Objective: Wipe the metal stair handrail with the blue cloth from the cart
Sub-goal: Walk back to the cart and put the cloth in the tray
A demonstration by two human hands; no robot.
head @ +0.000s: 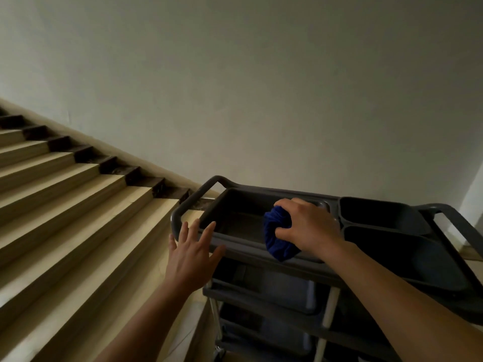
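- Right hand [311, 226] is gripping the blue cloth [277, 233], fingers and thumb curling round it; the cloth is bunching into a ball.
- Cloth is sitting centre-right of the frame, over the near rim of the big left well [235, 220] in the top of the cart [392, 279]. Its lower end is hanging across that rim. Cannot tell whether it is resting on the rim or being held just clear.
- Left hand [192, 250] is lying open, fingers straight and spreading, palm down, lower centre of the frame.
- Its fingertips are reaching the near-left corner of the cart top, just below the handle [183, 205]; cannot tell whether they are touching.
- Cart is standing in the lower right of the frame, dark grey, with two smaller wells [379, 212] right of the big one and shelves [274, 291] showing underneath.
- Stairs [78, 194] are rising toward the upper left of the frame, pale treads with dark trim along the wall side.
- Plain pale wall [261, 87] is filling the upper frame behind the cart.
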